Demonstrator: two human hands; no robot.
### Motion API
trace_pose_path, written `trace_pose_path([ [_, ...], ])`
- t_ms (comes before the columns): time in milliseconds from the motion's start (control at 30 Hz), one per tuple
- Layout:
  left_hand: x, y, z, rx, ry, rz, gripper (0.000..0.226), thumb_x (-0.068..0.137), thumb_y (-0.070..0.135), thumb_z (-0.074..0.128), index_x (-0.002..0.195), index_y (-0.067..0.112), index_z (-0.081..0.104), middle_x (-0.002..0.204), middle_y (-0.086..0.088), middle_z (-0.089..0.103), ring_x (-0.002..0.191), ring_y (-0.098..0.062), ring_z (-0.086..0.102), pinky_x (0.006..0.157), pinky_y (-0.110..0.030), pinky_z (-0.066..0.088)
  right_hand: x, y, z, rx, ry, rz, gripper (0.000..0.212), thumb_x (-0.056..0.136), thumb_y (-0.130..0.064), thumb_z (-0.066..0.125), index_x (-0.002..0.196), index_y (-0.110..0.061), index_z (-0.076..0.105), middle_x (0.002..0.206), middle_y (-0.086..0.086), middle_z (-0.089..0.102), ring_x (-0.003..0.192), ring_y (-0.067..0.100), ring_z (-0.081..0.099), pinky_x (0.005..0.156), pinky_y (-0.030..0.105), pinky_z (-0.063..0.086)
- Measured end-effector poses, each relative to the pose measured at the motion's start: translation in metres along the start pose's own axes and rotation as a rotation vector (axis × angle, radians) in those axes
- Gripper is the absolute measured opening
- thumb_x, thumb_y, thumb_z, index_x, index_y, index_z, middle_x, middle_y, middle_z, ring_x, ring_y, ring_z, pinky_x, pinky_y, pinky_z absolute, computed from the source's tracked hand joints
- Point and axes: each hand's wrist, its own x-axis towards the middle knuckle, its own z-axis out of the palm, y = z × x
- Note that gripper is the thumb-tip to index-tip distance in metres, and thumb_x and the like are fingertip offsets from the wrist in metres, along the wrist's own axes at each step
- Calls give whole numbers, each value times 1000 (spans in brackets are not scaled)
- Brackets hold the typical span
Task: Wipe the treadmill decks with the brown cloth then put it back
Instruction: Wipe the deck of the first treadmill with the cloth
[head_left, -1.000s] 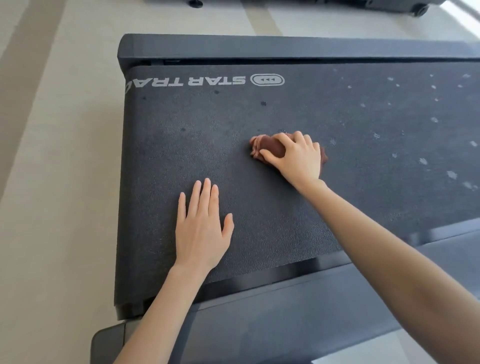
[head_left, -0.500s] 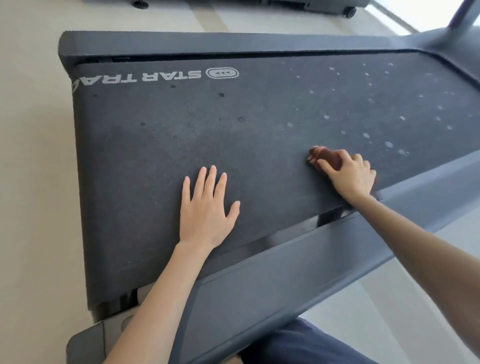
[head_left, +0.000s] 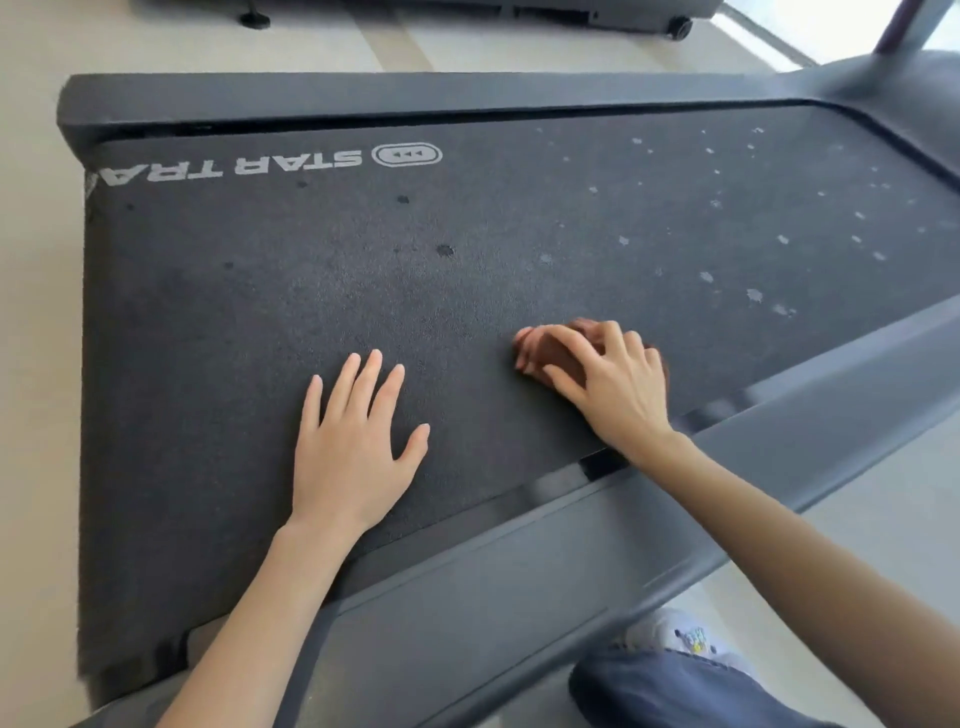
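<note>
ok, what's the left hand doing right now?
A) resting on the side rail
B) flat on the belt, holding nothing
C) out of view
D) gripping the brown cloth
B: the left hand lies palm-down with straight fingers on the treadmill belt, while the right hand is the one curled over the brown cloth.

The bunched brown cloth (head_left: 550, 353) is gripped by the right hand (head_left: 615, 387) on the treadmill deck (head_left: 260, 291). The left hand (head_left: 353, 447) is laid flat nearby. Pale spots (head_left: 753, 296) are scattered far right.
</note>
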Motion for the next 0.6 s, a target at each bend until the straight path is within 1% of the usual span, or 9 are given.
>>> trace_pose_path([
  [100,2,3,-1,10,0,-9,70,86,52,24,138,12,44,149,-10,35,141,-25,26,114,-52,18,14,78,3,-3,-63,363,44,89,-53,48,129,-34,49,118,18,51,103,42,49,87,48,39],
  [133,3,5,-1,10,3,-22,69,86,52,26,138,11,44,149,-10,35,141,-26,26,113,-52,18,18,88,6,12,-76,433,44,89,-54,47,129,-33,49,117,20,51,103,43,49,88,48,39],
  [167,5,8,-1,6,2,-37,68,86,51,28,138,11,44,149,-10,35,141,-26,25,113,-53,17,23,89,9,21,-74,455,44,89,-54,47,127,-31,50,115,21,51,101,44,50,88,48,40],
  [233,14,20,0,-3,2,-59,66,86,49,33,138,10,44,150,-8,34,141,-26,24,114,-53,15,29,69,14,48,-14,364,43,88,-53,49,122,-27,53,111,21,53,95,42,52,83,46,41],
  [300,26,33,3,-13,-3,-71,65,88,48,33,140,11,41,151,-5,32,142,-23,22,116,-50,14,36,29,16,98,28,171,41,88,-54,50,120,-28,55,108,18,54,91,40,53,77,43,41],
  [400,37,44,10,-32,12,-119,60,93,44,42,142,10,38,151,-5,32,142,-20,21,116,-46,14,56,-40,25,150,41,-104,41,89,-56,46,122,-31,53,114,12,54,94,34,52,75,39,39],
  [467,37,45,13,-11,12,-136,60,93,44,42,141,9,38,150,-4,34,142,-19,22,117,-44,15,74,-72,28,199,46,-184,41,90,-55,47,122,-31,53,117,11,54,97,33,51,74,39,38],
  [533,37,45,12,-1,2,-148,63,90,46,37,141,10,38,150,-2,33,142,-17,22,117,-42,16,89,-73,31,240,30,-235,41,89,-55,47,123,-32,53,117,9,53,100,33,50,74,39,37],
  [600,38,46,11,5,-9,-154,65,88,47,35,141,11,39,151,0,33,142,-15,22,117,-42,17,104,-38,37,239,31,-267,41,89,-55,48,124,-33,53,117,9,53,101,33,49,75,39,37],
])
